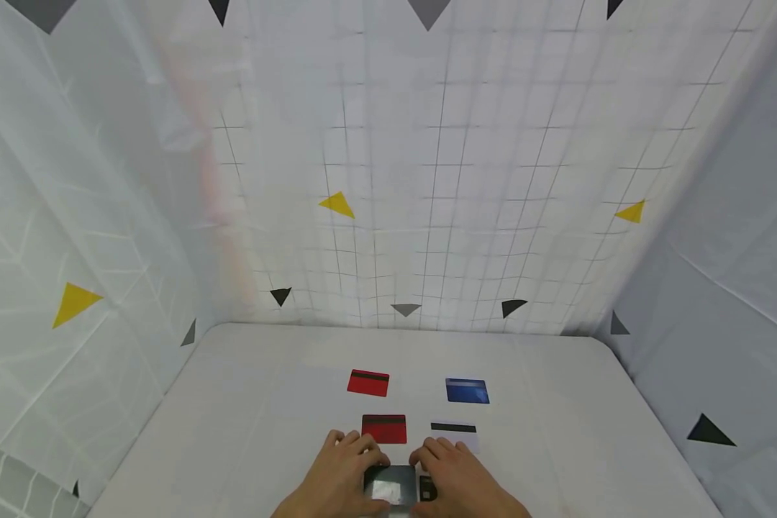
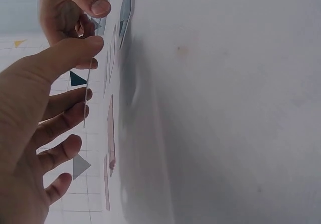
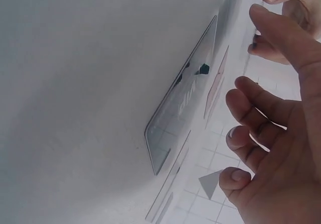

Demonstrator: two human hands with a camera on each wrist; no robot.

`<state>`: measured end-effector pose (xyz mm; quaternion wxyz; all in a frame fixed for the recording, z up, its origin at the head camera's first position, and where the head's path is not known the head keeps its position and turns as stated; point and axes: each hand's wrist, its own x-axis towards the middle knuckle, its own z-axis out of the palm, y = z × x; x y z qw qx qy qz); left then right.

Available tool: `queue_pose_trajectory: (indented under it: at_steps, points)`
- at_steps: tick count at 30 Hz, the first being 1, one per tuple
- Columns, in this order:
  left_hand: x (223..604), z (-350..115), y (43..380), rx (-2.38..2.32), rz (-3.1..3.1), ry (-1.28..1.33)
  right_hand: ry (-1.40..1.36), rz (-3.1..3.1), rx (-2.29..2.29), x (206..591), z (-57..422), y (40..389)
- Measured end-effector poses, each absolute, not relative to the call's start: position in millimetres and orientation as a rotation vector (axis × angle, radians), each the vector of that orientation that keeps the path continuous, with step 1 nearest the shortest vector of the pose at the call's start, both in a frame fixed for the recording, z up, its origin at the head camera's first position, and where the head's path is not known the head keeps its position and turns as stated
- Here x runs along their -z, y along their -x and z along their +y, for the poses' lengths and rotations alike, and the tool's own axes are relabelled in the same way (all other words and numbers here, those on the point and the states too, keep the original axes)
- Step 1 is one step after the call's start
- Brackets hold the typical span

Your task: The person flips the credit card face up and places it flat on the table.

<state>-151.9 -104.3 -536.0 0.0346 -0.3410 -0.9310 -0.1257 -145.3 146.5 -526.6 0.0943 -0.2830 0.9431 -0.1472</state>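
Low in the head view, my left hand (image 1: pixel 343 478) pinches a grey card (image 1: pixel 391 483) between thumb and fingers. The left wrist view shows that card edge-on as a thin line, raised off the table. My right hand (image 1: pixel 462 478) hovers close to the card's right side, fingers loosely bent. In the right wrist view its thumb and fingers are apart, with nothing visible between them. Beneath the right hand a dark card (image 1: pixel 427 489) lies flat on the table, partly covered in the head view; the right wrist view shows its glossy face (image 3: pixel 180 103).
Beyond the hands lie a red card (image 1: pixel 384 429), a white card (image 1: pixel 454 435) with a black stripe, a farther red card (image 1: pixel 368 383) and a blue card (image 1: pixel 467 391). The white table (image 1: pixel 265 403) ends at hanging white sheets (image 1: pixel 388 244) on several sides.
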Motion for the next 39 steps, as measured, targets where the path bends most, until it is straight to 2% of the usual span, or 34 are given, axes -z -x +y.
queue_pose_trajectory:
  at_steps: [10,21,30,39]
  points:
    - [532.5,-101.9,152.8,0.416,-2.893,0.998,0.748,2.824,0.543,529.7,148.7,145.1]
    - [528.2,-100.8,153.5,0.448,-2.875,0.988,0.545,2.578,1.101,518.4,149.5,141.9]
    - [530.3,-100.4,153.7,0.461,-2.845,1.024,0.652,2.333,1.422,518.8,150.6,144.1]
    - [529.8,-99.7,154.8,0.483,-2.933,1.008,0.628,2.225,1.557,520.8,151.0,143.0]
